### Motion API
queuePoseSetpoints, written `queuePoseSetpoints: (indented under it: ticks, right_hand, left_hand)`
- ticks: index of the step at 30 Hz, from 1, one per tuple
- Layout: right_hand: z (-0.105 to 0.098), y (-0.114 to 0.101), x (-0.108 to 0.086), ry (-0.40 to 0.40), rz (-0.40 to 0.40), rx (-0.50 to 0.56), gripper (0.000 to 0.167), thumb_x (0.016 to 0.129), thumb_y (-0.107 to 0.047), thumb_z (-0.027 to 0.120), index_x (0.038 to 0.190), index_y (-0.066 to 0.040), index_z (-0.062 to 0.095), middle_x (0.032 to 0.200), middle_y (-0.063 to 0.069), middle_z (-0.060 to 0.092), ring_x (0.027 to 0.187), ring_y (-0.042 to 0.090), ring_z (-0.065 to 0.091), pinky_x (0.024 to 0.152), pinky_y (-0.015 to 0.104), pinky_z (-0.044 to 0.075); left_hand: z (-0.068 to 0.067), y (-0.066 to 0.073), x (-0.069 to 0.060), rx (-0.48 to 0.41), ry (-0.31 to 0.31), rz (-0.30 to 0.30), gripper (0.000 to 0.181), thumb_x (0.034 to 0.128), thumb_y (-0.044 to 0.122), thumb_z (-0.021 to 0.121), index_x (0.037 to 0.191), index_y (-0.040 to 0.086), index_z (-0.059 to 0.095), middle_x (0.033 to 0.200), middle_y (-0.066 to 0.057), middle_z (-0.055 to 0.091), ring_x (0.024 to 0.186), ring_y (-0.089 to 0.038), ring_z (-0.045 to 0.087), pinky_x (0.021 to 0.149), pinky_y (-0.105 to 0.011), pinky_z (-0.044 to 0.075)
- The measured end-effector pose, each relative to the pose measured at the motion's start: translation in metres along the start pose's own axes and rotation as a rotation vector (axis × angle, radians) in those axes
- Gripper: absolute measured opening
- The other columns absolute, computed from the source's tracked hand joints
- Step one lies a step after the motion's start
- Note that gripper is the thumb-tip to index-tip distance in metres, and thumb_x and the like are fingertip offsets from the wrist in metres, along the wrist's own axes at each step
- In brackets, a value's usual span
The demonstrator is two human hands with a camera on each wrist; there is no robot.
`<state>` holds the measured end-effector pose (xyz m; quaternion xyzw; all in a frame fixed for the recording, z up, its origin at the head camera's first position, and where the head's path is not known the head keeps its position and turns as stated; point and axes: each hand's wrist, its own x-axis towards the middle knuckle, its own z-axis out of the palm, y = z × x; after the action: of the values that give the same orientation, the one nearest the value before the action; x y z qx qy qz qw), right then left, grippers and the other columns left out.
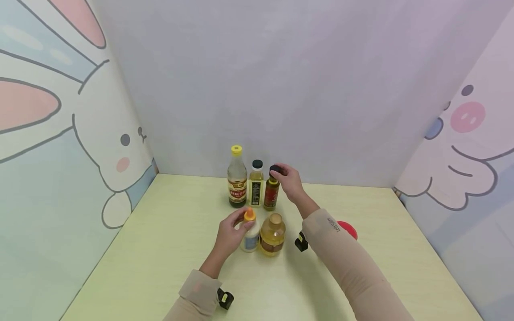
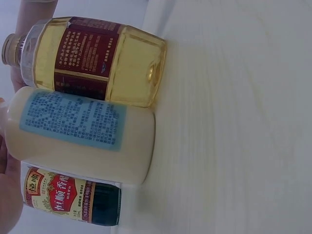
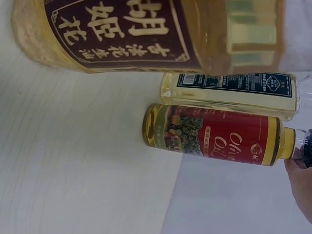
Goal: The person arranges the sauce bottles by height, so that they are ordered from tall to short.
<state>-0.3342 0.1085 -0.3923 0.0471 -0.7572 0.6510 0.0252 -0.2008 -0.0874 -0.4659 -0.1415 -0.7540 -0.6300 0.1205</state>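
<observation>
My left hand (image 1: 230,232) pinches the orange pointed cap of a white squeeze bottle (image 1: 251,242), which stands on the table. In the left wrist view that bottle shows a blue printed label (image 2: 73,119). Farther back, my right hand (image 1: 291,183) grips the black cap of an olive oil bottle (image 1: 271,195) with a red label, upright on the table. Touching or close to the white bottle's right side is a rounded bottle of golden oil (image 1: 273,232). A square clear-oil bottle (image 1: 256,189) stands just left of the olive oil.
A tall vinegar bottle (image 1: 237,178) with a yellow cap ends the back row on the left. Partly behind my right sleeve (image 1: 341,254) lies a red round thing (image 1: 347,229). Behind the table (image 1: 160,232) rises a pale wall (image 1: 257,89).
</observation>
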Motion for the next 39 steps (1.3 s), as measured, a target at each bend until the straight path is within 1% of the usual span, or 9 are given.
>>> queuePoseSetpoints:
  ticks: [4, 16, 23, 26, 30, 31, 33, 37, 39]
  right_hand:
    - [0.000, -0.001, 0.000, 0.003, 0.008, 0.001, 0.038, 0.096, -0.011, 0.063, 0.131, 0.001, 0.056, 0.127, 0.019, 0.059, 0.116, 0.029, 0.055, 0.101, 0.040, 0.042]
    - [0.000, -0.001, 0.003, -0.017, 0.016, 0.012, 0.039, 0.096, -0.009, 0.063, 0.133, 0.003, 0.054, 0.128, 0.020, 0.057, 0.117, 0.030, 0.054, 0.101, 0.040, 0.043]
    - [0.000, -0.001, 0.003, -0.018, 0.042, 0.017, 0.038, 0.096, -0.009, 0.064, 0.131, 0.001, 0.054, 0.126, 0.020, 0.057, 0.116, 0.030, 0.055, 0.100, 0.039, 0.043]
    - [0.000, 0.000, 0.003, -0.022, 0.051, 0.016, 0.039, 0.096, -0.010, 0.064, 0.132, 0.001, 0.054, 0.126, 0.019, 0.057, 0.117, 0.029, 0.054, 0.100, 0.039, 0.043]
    - [0.000, 0.001, 0.004, -0.027, 0.052, 0.020, 0.040, 0.096, -0.011, 0.064, 0.133, 0.001, 0.052, 0.128, 0.020, 0.056, 0.118, 0.029, 0.054, 0.101, 0.038, 0.043]
    - [0.000, 0.001, 0.004, -0.027, 0.053, 0.023, 0.040, 0.096, -0.011, 0.064, 0.133, 0.001, 0.052, 0.128, 0.019, 0.056, 0.118, 0.029, 0.054, 0.101, 0.038, 0.043]
    - [0.000, 0.002, 0.003, -0.027, 0.054, 0.025, 0.041, 0.096, -0.011, 0.063, 0.134, 0.001, 0.051, 0.129, 0.019, 0.056, 0.119, 0.029, 0.053, 0.101, 0.038, 0.042]
    - [0.000, 0.002, 0.003, -0.027, 0.058, 0.034, 0.042, 0.097, -0.011, 0.063, 0.135, 0.000, 0.051, 0.130, 0.019, 0.055, 0.120, 0.029, 0.053, 0.102, 0.038, 0.042]
    - [0.000, 0.002, 0.003, -0.026, 0.061, 0.035, 0.042, 0.097, -0.011, 0.063, 0.135, 0.001, 0.051, 0.129, 0.019, 0.055, 0.119, 0.029, 0.053, 0.102, 0.038, 0.042]
  left_hand:
    - [0.000, 0.000, 0.000, 0.004, 0.000, -0.002, 0.043, 0.0891, 0.015, 0.072, 0.127, -0.001, 0.059, 0.123, -0.014, 0.062, 0.112, -0.030, 0.059, 0.099, -0.044, 0.044]
    - [0.000, 0.002, 0.001, 0.019, 0.001, -0.002, 0.043, 0.0898, 0.017, 0.072, 0.127, -0.001, 0.060, 0.122, -0.014, 0.063, 0.111, -0.030, 0.059, 0.099, -0.046, 0.044]
    - [0.001, 0.004, 0.001, 0.020, -0.002, -0.041, 0.043, 0.0895, 0.008, 0.070, 0.128, -0.004, 0.058, 0.123, -0.017, 0.062, 0.112, -0.032, 0.059, 0.099, -0.045, 0.044]
    - [0.000, 0.016, -0.001, 0.035, -0.004, -0.043, 0.041, 0.0894, 0.003, 0.070, 0.127, -0.007, 0.057, 0.122, -0.020, 0.061, 0.111, -0.036, 0.059, 0.098, -0.048, 0.045]
    - [-0.003, 0.041, -0.005, 0.050, -0.008, -0.033, 0.039, 0.0900, 0.003, 0.069, 0.125, -0.010, 0.057, 0.119, -0.023, 0.062, 0.109, -0.037, 0.059, 0.097, -0.049, 0.046]
    - [-0.003, 0.041, -0.005, 0.047, -0.008, -0.033, 0.039, 0.0900, 0.003, 0.069, 0.125, -0.010, 0.057, 0.119, -0.023, 0.062, 0.109, -0.038, 0.059, 0.097, -0.049, 0.045]
    - [-0.002, 0.031, -0.004, 0.040, -0.005, -0.031, 0.040, 0.0902, 0.007, 0.070, 0.126, -0.007, 0.058, 0.120, -0.020, 0.062, 0.110, -0.035, 0.059, 0.098, -0.047, 0.045]
    - [0.001, 0.003, 0.000, 0.030, 0.003, -0.024, 0.044, 0.0897, 0.015, 0.072, 0.128, -0.002, 0.059, 0.121, -0.015, 0.063, 0.110, -0.031, 0.060, 0.098, -0.044, 0.045]
    - [0.001, 0.001, 0.000, 0.029, 0.005, -0.020, 0.045, 0.0895, 0.017, 0.072, 0.128, -0.001, 0.059, 0.122, -0.014, 0.063, 0.110, -0.029, 0.060, 0.098, -0.043, 0.046]
